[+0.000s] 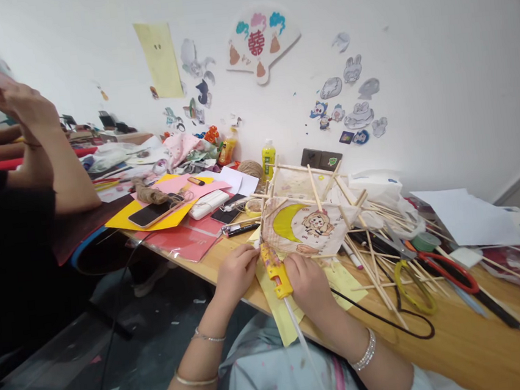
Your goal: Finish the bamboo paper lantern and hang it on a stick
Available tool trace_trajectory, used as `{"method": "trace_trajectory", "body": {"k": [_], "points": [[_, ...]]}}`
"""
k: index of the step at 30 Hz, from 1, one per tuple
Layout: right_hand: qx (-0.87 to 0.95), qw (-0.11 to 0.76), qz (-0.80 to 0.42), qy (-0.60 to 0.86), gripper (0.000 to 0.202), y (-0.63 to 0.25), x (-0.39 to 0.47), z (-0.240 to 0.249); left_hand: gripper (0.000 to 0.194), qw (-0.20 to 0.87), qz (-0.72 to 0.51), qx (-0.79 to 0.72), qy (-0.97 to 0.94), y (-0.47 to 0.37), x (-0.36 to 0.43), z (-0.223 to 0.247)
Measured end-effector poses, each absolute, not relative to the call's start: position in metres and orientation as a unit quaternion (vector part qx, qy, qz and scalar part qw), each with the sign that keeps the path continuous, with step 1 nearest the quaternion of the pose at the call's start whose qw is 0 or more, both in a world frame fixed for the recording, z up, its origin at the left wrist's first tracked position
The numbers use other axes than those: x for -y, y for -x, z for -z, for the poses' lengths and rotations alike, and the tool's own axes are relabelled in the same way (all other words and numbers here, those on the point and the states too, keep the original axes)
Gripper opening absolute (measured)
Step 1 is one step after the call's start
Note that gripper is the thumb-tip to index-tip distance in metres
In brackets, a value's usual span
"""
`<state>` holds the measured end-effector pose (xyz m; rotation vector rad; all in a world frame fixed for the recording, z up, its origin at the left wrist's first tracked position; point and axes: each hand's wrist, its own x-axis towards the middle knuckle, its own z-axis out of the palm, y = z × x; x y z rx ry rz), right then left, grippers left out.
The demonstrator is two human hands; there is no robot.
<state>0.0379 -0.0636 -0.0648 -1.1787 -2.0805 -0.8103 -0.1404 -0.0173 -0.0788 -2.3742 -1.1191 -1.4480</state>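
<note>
My right hand (309,279) is closed around the handle side of a yellow patterned glue gun (275,273). A long white glue stick (303,341) sticks out of its back, and its nozzle points at the lower left corner of a lantern frame (306,227). Thin wooden sticks make up the frame, with pale panels bearing a yellow moon and a cartoon figure. Close to the nozzle, my left hand (237,272) has its fingers pinched together at that corner; what lies between them is hidden. Yellow paper (281,315) lies under the glue gun.
On the right lie loose wooden sticks (379,281), scissors with yellow handles (413,287), red-handled scissors (451,271) and a black cord (391,314). A phone (149,215), twine (149,192) and a drink bottle (268,159) are at left and back. Another person's arm (66,158) rests at far left.
</note>
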Motion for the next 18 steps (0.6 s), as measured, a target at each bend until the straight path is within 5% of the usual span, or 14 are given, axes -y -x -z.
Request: {"method": "trace_trajectory", "body": {"k": [18], "points": [[0.79,0.325,0.29,0.432,0.022,-0.0364,0.0617,0.0638,0.018,0.073,0.479,0.375,0.79,0.1412,0.0184,0.0776]]}}
